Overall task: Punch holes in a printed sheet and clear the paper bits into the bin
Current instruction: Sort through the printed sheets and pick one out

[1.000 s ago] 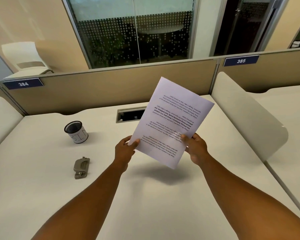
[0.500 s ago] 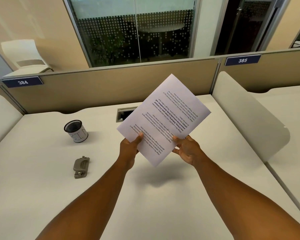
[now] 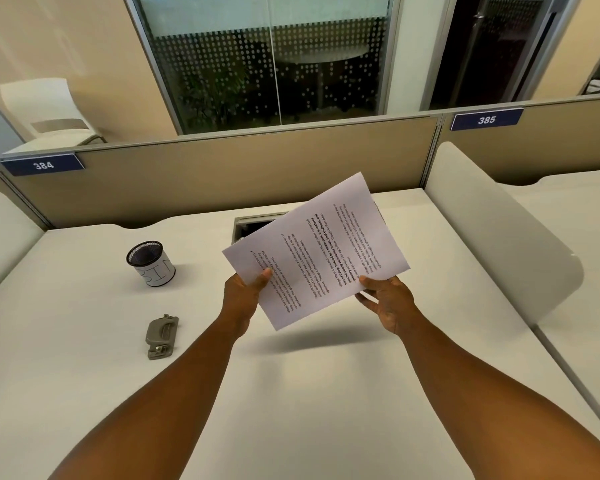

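A white printed sheet (image 3: 321, 249) hangs in the air above the desk, turned at an angle with its text running sideways. My left hand (image 3: 245, 294) pinches its near-left edge, thumb on top. On the near-right edge my right hand (image 3: 388, 301) holds it with the thumb on the paper and the fingers spread below. A grey metal hole punch (image 3: 162, 336) lies flat on the desk to the left of my left forearm. Further back on the left stands a small black mesh cup wrapped in white paper marked BIN (image 3: 151, 263).
The white desk (image 3: 291, 393) is bounded by a tan partition (image 3: 222, 174) at the back and rounded white dividers (image 3: 499, 230) on each side. A cable slot (image 3: 253, 225) opens in the desk behind the sheet. A white chair (image 3: 49, 112) stands beyond the partition.
The sheet has been rotated counter-clockwise in my hands, from nearly upright to lying more sideways. Both hands shifted their grip along its lower edges. The punch and the bin stayed put.
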Demonstrator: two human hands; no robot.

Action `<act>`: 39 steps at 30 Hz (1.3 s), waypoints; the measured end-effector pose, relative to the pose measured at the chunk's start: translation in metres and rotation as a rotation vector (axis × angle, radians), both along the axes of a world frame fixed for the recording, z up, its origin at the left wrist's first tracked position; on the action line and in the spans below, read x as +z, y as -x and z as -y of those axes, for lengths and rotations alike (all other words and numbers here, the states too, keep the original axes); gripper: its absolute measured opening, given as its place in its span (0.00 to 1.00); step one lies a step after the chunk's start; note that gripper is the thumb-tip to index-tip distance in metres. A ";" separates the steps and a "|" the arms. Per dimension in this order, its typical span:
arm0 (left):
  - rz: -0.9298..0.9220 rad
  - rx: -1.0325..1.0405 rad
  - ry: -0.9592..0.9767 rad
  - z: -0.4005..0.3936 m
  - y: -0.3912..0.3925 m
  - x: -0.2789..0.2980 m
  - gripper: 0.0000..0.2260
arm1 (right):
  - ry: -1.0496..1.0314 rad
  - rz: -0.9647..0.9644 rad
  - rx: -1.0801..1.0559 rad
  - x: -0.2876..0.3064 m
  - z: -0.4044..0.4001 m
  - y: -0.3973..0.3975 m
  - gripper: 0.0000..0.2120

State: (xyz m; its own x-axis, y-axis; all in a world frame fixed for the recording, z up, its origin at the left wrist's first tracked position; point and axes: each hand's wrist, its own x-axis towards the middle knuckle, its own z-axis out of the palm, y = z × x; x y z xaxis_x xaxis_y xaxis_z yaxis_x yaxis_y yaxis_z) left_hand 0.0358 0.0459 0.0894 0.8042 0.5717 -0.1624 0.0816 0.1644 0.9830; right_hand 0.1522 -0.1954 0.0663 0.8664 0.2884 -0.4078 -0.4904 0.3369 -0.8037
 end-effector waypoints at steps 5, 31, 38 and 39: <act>-0.015 -0.001 -0.065 -0.011 0.004 -0.001 0.07 | 0.095 0.003 -0.095 -0.002 0.009 -0.005 0.19; -0.140 -0.099 -0.193 0.000 0.017 -0.034 0.11 | 0.832 0.305 0.121 -0.021 0.020 0.004 0.19; -0.132 -0.078 -0.226 -0.004 0.015 -0.029 0.07 | 0.809 0.367 0.109 -0.013 0.020 0.005 0.17; -0.127 -0.081 -0.229 -0.004 0.014 -0.027 0.07 | 0.802 0.372 0.109 -0.012 0.020 0.005 0.17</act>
